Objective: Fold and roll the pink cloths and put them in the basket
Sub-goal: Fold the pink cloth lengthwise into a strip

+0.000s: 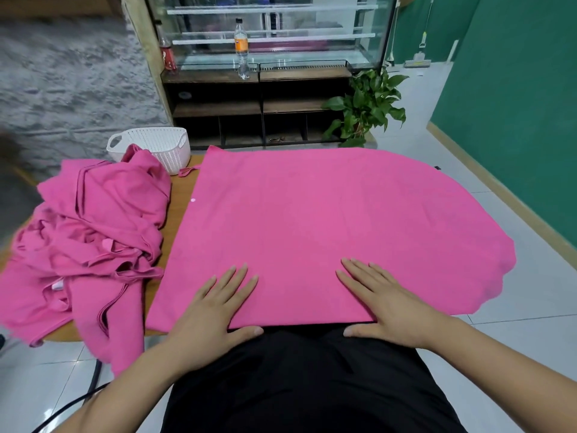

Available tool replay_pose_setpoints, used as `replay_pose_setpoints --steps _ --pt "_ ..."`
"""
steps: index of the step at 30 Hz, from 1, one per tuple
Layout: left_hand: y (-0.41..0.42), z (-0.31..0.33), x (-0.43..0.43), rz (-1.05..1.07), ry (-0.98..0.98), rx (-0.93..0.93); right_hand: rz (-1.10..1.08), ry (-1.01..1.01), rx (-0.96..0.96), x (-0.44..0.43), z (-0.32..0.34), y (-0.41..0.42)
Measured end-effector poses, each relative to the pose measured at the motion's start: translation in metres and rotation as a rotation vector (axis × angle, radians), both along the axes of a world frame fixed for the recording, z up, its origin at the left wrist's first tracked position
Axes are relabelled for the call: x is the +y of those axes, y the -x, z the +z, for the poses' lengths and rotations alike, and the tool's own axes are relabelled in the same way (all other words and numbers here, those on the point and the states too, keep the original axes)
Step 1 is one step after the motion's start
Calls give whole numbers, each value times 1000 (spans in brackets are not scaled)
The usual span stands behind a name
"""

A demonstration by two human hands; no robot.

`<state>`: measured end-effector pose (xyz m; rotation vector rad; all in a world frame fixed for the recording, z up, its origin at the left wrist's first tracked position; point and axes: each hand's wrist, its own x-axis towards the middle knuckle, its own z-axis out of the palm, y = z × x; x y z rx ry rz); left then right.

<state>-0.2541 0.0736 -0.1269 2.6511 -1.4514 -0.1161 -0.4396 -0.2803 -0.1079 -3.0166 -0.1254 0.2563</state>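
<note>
A large pink cloth (315, 220) lies spread flat over the wooden table (179, 195), its right side hanging past the table's edge. My left hand (215, 310) lies flat on its near edge, fingers straight. My right hand (384, 304) lies flat on the same edge further right, thumb over the hem. A crumpled heap of pink cloths (90, 232) fills the table's left side and droops over the front. The white woven basket (156, 145) stands at the far left corner, behind the heap, and looks empty.
A dark shelf unit (259, 104) with a glass case stands beyond the table, two bottles (241, 48) on it. A potted plant (368, 104) sits on the floor to its right. White tiled floor and a green wall lie to the right.
</note>
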Motion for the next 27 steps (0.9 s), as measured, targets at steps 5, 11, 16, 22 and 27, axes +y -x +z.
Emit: replay_pose_setpoints --steps 5,11,16,22,27 --pt "4 4 0 -82 -20 15 42 67 -41 11 -8 0" --pt "-6 4 13 -142 87 151 53 -27 -290 -4 -16 10" --pt "-28 13 22 -28 212 208 -36 -60 -399 -17 1 4" --pt "-67 46 8 148 378 42 -257 -58 -440 -42 26 -32" --pt "-118 62 -27 240 524 -65 -390 -139 -576 -59 44 -88"
